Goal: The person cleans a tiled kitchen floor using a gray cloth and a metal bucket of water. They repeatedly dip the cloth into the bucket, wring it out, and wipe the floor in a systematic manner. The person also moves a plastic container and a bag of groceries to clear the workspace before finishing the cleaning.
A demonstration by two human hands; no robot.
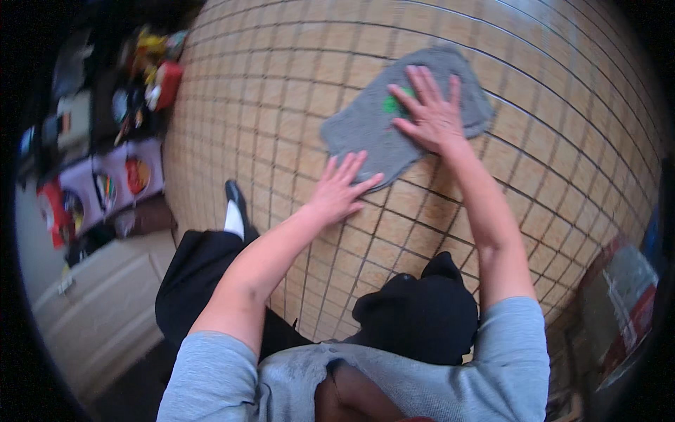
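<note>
A grey cloth (369, 126) lies spread on the tiled floor (274, 105), with a small bright green patch near its middle. My right hand (435, 113) presses flat on the cloth's far right part, fingers spread, hiding some of the fabric beneath. At the cloth's near left corner rests my left hand (340, 192); its fingertips touch the fabric while the palm sits beyond the edge. Neither hand grips anything.
To the left stand a red container (167, 84) and a light purple panel with pictures (150, 163), above a pale door (111, 285). A clear plastic-wrapped item (622, 295) is at the right. My shoe (235, 198) is on the floor.
</note>
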